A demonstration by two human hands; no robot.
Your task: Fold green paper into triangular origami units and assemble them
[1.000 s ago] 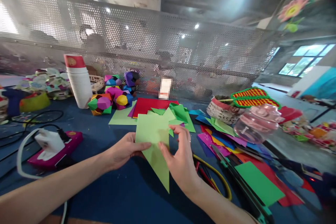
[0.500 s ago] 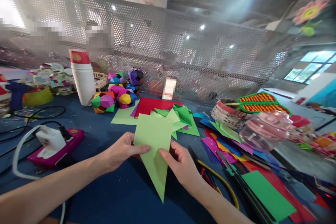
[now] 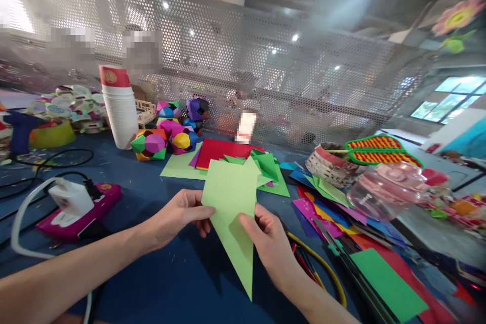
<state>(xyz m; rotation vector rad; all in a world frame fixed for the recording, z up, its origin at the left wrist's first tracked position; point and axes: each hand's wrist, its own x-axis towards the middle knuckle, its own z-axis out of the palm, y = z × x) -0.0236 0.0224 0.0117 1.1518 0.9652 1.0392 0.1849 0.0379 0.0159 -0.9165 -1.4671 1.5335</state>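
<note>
A light green sheet of paper [image 3: 232, 192], tapering to a point at its lower end, is held up above the blue tabletop [image 3: 159, 283]. My left hand [image 3: 190, 212] pinches its left edge, thumb in front and fingers behind. On the opposite edge my right hand [image 3: 268, 238] grips it, with the thumb lying on the front face. Behind the sheet lie a red sheet [image 3: 224, 150] and several green folded paper pieces [image 3: 268, 164], partly covered by it.
Colourful paper balls [image 3: 152, 144] and a stack of paper cups [image 3: 120, 111] stand at the back left. A purple power strip [image 3: 102, 200] with cables is on the left. Right are coloured papers [image 3: 322, 212], a paper trimmer [image 3: 353, 268], a pink bottle [image 3: 387, 190] and a basket [image 3: 328, 162].
The light green paper has shifted slightly right and its lower point has swung right. My left hand has moved a little toward the sheet's edge, its thumb now covering less of it.
</note>
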